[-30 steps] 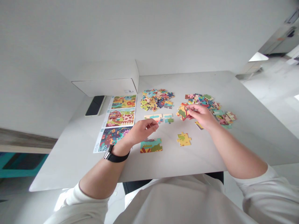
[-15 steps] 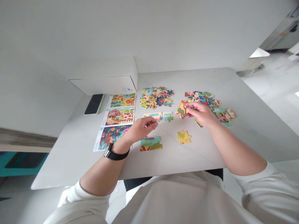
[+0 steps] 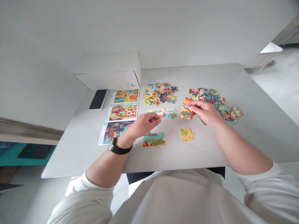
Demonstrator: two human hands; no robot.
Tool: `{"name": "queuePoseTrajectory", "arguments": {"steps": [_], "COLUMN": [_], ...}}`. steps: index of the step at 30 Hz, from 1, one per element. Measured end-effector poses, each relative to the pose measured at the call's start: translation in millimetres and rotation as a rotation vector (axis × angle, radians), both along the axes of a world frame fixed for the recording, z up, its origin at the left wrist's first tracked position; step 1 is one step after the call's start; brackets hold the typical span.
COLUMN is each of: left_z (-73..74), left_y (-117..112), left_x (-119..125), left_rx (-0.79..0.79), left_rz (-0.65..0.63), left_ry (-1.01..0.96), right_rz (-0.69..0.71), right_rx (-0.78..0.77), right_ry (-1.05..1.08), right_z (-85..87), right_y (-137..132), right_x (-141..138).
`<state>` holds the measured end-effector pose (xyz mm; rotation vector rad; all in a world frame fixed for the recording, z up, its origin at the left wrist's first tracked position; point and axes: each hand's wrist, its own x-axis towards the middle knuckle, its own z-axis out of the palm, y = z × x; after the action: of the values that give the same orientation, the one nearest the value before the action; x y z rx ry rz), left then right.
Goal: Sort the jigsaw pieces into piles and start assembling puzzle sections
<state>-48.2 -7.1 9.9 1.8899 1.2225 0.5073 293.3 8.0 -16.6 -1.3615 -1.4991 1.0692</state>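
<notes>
My left hand (image 3: 149, 123) hovers over a joined strip of puzzle pieces (image 3: 155, 111), fingers curled and thumb close to the fingertips. Whether anything is between them is hidden. At the near edge of the right heap, my right hand (image 3: 203, 111) pinches a yellow and orange puzzle piece (image 3: 187, 104). Just below its fingertips lies a yellow piece with a red branch (image 3: 186, 113). A joined crocodile section (image 3: 154, 140) rests below my left hand. One loose yellow piece with a green shape (image 3: 187, 134) lies apart to its right. Beside the strip sits a small joined pair (image 3: 171, 113).
Two heaps of pieces lie further back, a left heap (image 3: 160, 93) and a right heap (image 3: 207, 95). On the left are a picture sheet (image 3: 125, 112), a black-faced phone (image 3: 98, 99) and a white box (image 3: 107, 79) against the wall.
The view has shifted slightly, so the table sits a little higher and further right. My right fingers have drawn slightly back from the branch piece, which now shows more fully. My left hand stays over the strip.
</notes>
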Motion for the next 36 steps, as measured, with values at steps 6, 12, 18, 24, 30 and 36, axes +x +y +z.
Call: {"name": "queuePoseTrajectory", "arguments": {"steps": [6, 12, 18, 24, 30, 36], "left_z": [1.4, 7.2, 16.4, 16.6, 8.8, 6.3], "left_y": [0.3, -5.4, -15.1, -15.2, -14.4, -20.5], "left_x": [-4.9, -12.0, -17.1, -21.3, -21.9, -15.3], "left_rx": [0.068, 0.120, 0.108, 0.084, 0.060, 0.108], "left_rz": [-0.119, -0.355, -0.458, -0.474, -0.497, -0.519], "left_ry": [0.122, 0.320, 0.509, 0.537, 0.517, 0.570], "right_rz": [0.020, 0.046, 0.069, 0.082, 0.084, 0.097], "right_rx": [-0.016, -0.025, -0.038, -0.073, -0.072, -0.077], "right_ry": [-0.015, -0.045, -0.062, -0.072, -0.082, -0.103], "right_z": [2.9, -2.4, -4.8, -0.3, 4.2, 3.5], "right_y": [-2.5, -2.2, -1.2, -3.6, -5.6, -5.5], "right_x": [-2.3, -1.5, -1.6, -4.9, -9.1, -8.9]}}
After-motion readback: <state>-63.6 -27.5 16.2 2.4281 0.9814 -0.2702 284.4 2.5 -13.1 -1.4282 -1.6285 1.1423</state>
